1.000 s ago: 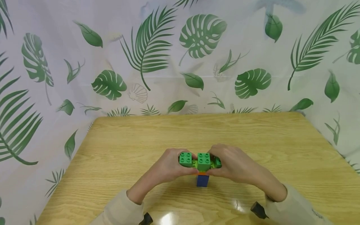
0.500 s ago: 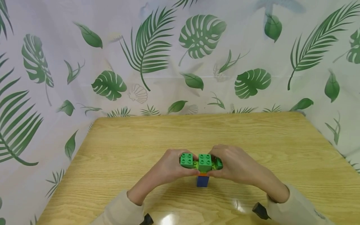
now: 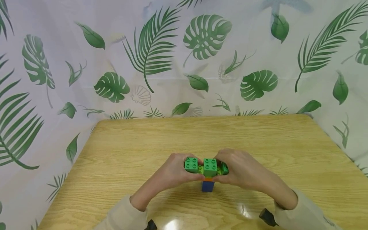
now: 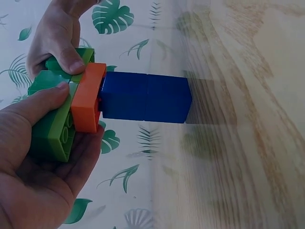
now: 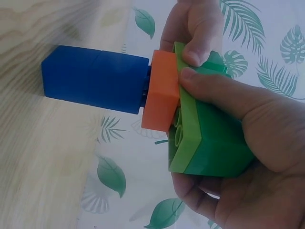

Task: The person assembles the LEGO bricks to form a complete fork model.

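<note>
A tower of toy building bricks stands upright on the table. At its base are two stacked blue bricks (image 4: 145, 98). Above them sits an orange brick (image 5: 160, 90), slightly tilted, with a narrow gap and studs showing between it and the blue. A long light green brick (image 5: 187, 138) crosses over the orange one, carrying dark green bricks (image 3: 210, 166) on top. My left hand (image 3: 175, 169) grips the left end of this green crosspiece, thumb on its near side. Its right end is held by my right hand (image 3: 242, 167), which partly hides the green brick there. Both thumb tips lie near the middle, close to the orange brick.
The wooden table (image 3: 138, 137) reaches back to a white leaf-print cloth (image 3: 169, 64) that rises behind it and at the sides. Black wrist-camera pieces (image 3: 267, 217) hang beside the sleeves near the front.
Both hands and the green bricks have shifted very slightly to the right and towards the person. The grip of each hand looks the same.
</note>
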Demonstrator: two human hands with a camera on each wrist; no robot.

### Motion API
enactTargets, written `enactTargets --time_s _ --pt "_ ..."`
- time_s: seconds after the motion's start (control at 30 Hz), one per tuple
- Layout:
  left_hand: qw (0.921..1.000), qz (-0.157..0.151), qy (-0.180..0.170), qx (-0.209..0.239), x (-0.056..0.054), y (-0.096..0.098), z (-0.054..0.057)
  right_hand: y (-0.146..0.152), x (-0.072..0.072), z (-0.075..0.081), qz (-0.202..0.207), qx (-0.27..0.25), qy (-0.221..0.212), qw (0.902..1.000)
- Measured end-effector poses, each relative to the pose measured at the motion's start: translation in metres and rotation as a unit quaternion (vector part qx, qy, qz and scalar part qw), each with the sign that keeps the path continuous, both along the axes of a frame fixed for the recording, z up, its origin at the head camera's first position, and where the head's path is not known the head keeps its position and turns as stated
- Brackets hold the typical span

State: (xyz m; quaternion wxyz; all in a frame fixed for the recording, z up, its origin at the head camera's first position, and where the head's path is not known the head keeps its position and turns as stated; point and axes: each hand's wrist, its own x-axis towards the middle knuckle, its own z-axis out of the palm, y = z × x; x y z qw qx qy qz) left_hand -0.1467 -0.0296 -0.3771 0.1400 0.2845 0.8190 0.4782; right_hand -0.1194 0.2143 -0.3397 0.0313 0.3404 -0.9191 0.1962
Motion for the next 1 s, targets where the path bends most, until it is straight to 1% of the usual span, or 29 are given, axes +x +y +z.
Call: enactTargets --time_s 0.2,0.4,0.7,0.8,1.0 --pt "1.0 0.002 0.0 0.003 0.0022 0.0005 -0.0013 0.0005 0.0024 0.0003 -0.002 0.001 0.0 1.0" --pt "1.0 0.004 -0.004 0.006 0.0032 0.0029 -0.0021 0.0028 0.0032 0.0005 0.001 0.0 0.01 0.9999" --pt "0.9998 0.004 -0.009 0.02 0.0057 0.0055 -0.0026 0.0042 0.0048 -0.001 -0.006 0.006 0.006 0.9999" --pt "0.9997 0.005 -0.004 0.023 0.0064 0.0054 -0.0035 0.0035 0.0057 -0.0016 -0.005 0.005 0.009 0.9999" --pt "0.9998 0.003 0.009 0.019 0.0072 0.0036 -0.0046 0.0028 0.0051 -0.0028 0.012 0.002 0.025 0.9996"
